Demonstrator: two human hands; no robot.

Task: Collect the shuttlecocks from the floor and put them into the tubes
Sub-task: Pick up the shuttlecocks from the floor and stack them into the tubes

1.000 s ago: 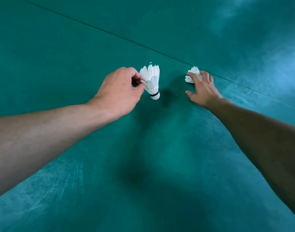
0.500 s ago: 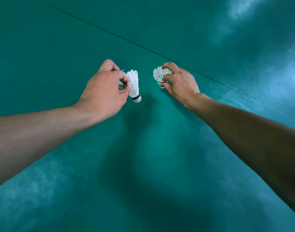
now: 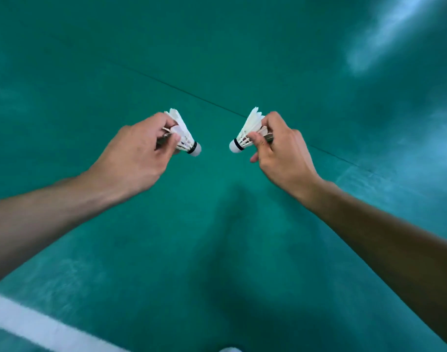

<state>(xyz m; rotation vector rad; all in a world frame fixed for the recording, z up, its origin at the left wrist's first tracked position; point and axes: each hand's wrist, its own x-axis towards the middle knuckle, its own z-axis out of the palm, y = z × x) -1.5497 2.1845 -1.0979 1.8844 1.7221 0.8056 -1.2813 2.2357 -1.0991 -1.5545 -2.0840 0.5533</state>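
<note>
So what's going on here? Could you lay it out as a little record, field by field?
setting: green court floor with a thin dark seam and a white line at lower left
left hand: pinches a white shuttlecock by its feathers, cork pointing right
right hand: pinches a second shuttlecock by its feathers, cork pointing left
shuttlecocks: apart, corks facing each other
tubes: none in view
shuttlecocks on floor: none in view
</note>
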